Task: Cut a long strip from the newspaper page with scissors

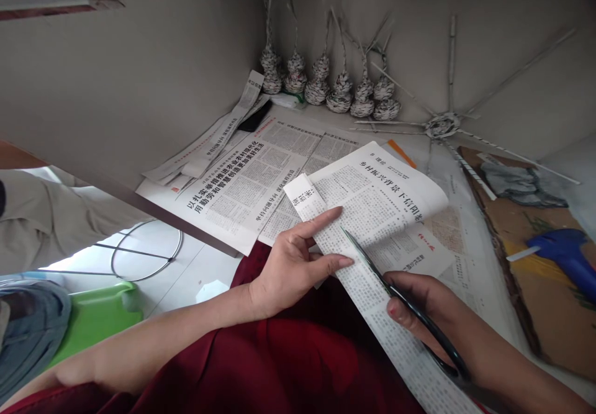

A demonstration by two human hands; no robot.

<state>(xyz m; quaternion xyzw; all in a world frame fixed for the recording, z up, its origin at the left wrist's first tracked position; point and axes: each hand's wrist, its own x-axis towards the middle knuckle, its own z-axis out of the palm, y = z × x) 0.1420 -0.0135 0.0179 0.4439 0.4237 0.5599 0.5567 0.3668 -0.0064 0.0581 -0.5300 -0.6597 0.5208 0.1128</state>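
My left hand pinches a long narrow strip of newspaper between thumb and fingers, near its upper part. My right hand grips black-handled scissors, whose blades lie into the paper between the strip and the larger folded newspaper sheet. The strip runs down over my dark red lap toward the bottom right.
More newspaper pages cover the table. Several woven paper cones and a paper-stick star stand against the back wall. A cardboard board with a blue glue gun lies right. A green stool and wire ring are on the floor left.
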